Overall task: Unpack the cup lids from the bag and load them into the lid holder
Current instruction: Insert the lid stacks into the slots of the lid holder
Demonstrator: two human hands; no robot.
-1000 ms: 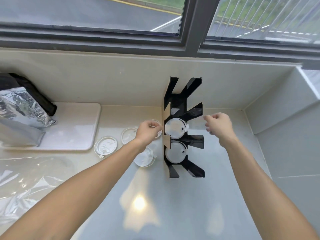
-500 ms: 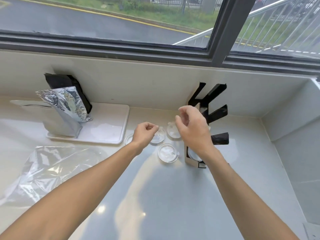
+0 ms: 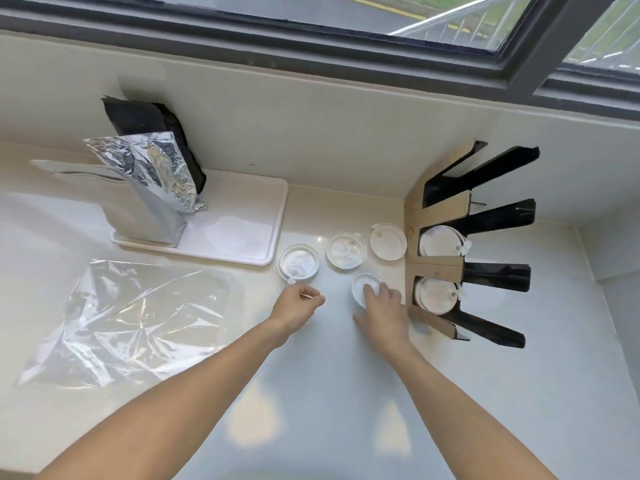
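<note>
The black and cardboard lid holder (image 3: 438, 271) stands at the right of the counter, with two clear cup lids in its slots, an upper lid (image 3: 440, 241) and a lower lid (image 3: 434, 296). Three loose lids lie in a row to its left: the left lid (image 3: 298, 262), the middle lid (image 3: 346, 251) and the right lid (image 3: 388, 241). A fourth lid (image 3: 362, 285) lies nearer me; my right hand (image 3: 381, 313) covers its near side, fingers closing on it. My left hand (image 3: 298, 308) hovers just below the left lid, fingers curled shut. The emptied clear plastic bag (image 3: 128, 320) lies flat at the left.
A white tray (image 3: 242, 233) at the back left carries a silver foil pouch (image 3: 152, 188), with a black pouch (image 3: 138, 116) behind it against the wall. A side wall rises right of the holder. A window ledge runs along the back.
My right hand has dropped from beside the holder onto the nearest loose lid. My left hand has pulled back toward me. The view has tilted down and left.
</note>
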